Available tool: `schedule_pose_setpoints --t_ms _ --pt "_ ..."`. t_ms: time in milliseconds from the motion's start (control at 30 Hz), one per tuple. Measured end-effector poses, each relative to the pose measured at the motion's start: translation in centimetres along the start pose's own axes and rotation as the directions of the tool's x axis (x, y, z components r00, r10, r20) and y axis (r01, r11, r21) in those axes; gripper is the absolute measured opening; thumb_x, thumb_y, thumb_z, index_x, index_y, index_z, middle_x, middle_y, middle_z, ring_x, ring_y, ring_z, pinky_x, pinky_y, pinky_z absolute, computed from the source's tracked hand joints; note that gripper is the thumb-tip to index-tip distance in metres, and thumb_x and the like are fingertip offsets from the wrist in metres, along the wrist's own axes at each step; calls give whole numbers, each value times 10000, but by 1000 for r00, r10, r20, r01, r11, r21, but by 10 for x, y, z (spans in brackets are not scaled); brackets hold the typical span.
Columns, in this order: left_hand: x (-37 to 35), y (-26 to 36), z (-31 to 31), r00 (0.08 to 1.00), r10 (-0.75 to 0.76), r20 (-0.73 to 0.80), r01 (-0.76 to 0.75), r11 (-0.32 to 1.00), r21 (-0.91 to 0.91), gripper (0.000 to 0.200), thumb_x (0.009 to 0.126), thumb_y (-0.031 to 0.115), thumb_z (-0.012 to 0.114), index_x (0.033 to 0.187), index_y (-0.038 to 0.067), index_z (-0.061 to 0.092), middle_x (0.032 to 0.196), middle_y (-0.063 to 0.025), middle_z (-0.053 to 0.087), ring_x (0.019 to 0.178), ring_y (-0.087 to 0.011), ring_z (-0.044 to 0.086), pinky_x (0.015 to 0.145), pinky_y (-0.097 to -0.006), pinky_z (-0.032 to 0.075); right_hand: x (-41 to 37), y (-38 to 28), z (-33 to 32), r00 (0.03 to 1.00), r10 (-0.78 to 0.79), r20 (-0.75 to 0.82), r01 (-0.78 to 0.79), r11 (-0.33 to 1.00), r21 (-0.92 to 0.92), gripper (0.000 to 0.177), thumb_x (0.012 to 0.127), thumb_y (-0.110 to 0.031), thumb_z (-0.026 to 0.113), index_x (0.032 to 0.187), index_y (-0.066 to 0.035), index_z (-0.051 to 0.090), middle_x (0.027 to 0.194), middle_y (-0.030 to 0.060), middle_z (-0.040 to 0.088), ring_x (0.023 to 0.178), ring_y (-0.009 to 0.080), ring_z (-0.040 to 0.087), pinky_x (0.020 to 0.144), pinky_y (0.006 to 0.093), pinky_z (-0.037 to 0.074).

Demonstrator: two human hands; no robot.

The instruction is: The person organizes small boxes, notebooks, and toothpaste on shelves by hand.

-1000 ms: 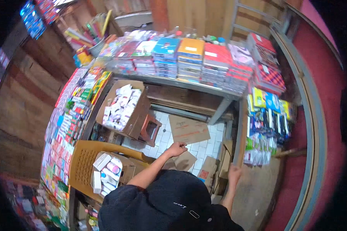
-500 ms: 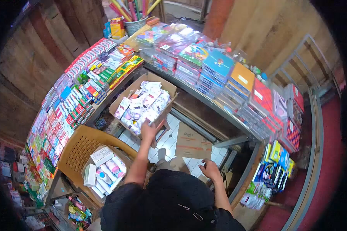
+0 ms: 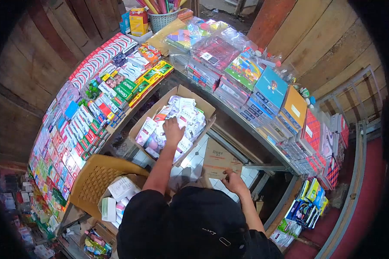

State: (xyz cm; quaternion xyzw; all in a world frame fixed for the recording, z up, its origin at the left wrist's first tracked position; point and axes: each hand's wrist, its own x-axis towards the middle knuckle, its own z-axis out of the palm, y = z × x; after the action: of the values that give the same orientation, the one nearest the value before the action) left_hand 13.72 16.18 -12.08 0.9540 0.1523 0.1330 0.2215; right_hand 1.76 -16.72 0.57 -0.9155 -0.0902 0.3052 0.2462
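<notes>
In the head view, my left hand (image 3: 174,131) reaches into an open cardboard box (image 3: 206,109) of small white printed packets (image 3: 187,113). Its fingers are a little apart and rest on the packets; I see none gripped. My right hand (image 3: 234,181) hangs beside my body above the floor, fingers loosely bent and apart, with nothing in it. Below that hand lies a flattened brown carton (image 3: 219,160). On a tan chair (image 3: 90,175) at the left stands another box with white cartons (image 3: 122,188) and bottles.
Toothpaste boxes (image 3: 84,125) and other small packs cover the left counter. Stacks of books (image 3: 270,90) line the right counter, with a grey basket (image 3: 163,19) at the back. Bagged goods (image 3: 304,211) lie at lower right, and an open box (image 3: 98,241) sits at lower left.
My left hand has moved from the box's near edge forward onto the packets inside. My right hand remains low at my side. The view has shifted, and the counters look nearer.
</notes>
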Motion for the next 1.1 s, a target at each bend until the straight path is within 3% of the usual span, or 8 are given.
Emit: schedule_pose_setpoints --t_ms 167,467,633,733,833,867,933,1100 --pt "22 10 21 996 -24 88 14 994 111 745 595 274 801 1208 -24 500 1022 -165 572 1027 -333 513 944 -465 359 23 5 -13 1000 -13 -7 12 1000 -16 355 835 -210 650 1082 37 589 931 258 653 937 404 623 802 460 484" --pt "-3 56 -20 988 119 -94 -148 888 -434 821 626 172 742 1348 -8 395 1101 -222 505 1025 -392 512 880 -463 434 77 -22 -37 975 -205 -83 219 946 239 412 881 -279 629 1148 29 564 911 172 640 846 264 619 767 367 484" --pt "-52 126 -50 976 215 25 -159 791 -591 888 643 217 781 1373 -62 359 1144 -240 496 1076 -398 501 924 -430 425 153 -33 -26 917 -396 -47 312 638 704 505 942 -345 573 1237 61 523 1097 102 614 948 186 596 813 320 496" --pt "-60 132 -37 964 193 -182 -261 803 -536 848 637 252 823 1340 -22 435 1179 -237 515 1087 -359 537 922 -384 443 163 -57 -37 952 -286 -105 249 533 808 479 960 -349 545 1224 51 545 1104 106 617 961 172 587 837 318 477" --pt "-48 88 -40 994 44 97 8 874 -486 756 653 312 828 1266 0 514 1190 -215 537 1077 -338 555 921 -375 453 189 -32 -34 984 -179 1 114 633 766 469 975 -343 519 1240 44 513 1116 99 607 1007 163 559 887 318 445" --pt "-43 73 -45 998 -55 -1 49 909 -415 667 671 359 820 1180 7 571 1136 -182 572 1048 -321 569 907 -385 464 189 -35 -43 991 -133 9 82 659 748 457 982 -324 511 1263 35 490 1141 86 595 1027 158 547 914 319 433" --pt "-31 15 -44 942 -329 -60 304 917 -259 564 710 322 794 1121 -11 599 1109 -205 592 1035 -337 571 911 -403 463 203 -21 -44 988 -61 145 -115 347 931 397 970 -346 532 1136 14 553 1040 73 617 895 152 607 745 318 504" --pt "-10 -81 -70 827 -555 86 545 830 117 582 680 202 713 1182 -27 529 1148 -291 569 1083 -431 552 949 -459 457 201 -39 -69 984 -72 165 -162 41 986 299 962 -206 549 1145 31 534 1033 114 632 905 236 648 800 379 549"
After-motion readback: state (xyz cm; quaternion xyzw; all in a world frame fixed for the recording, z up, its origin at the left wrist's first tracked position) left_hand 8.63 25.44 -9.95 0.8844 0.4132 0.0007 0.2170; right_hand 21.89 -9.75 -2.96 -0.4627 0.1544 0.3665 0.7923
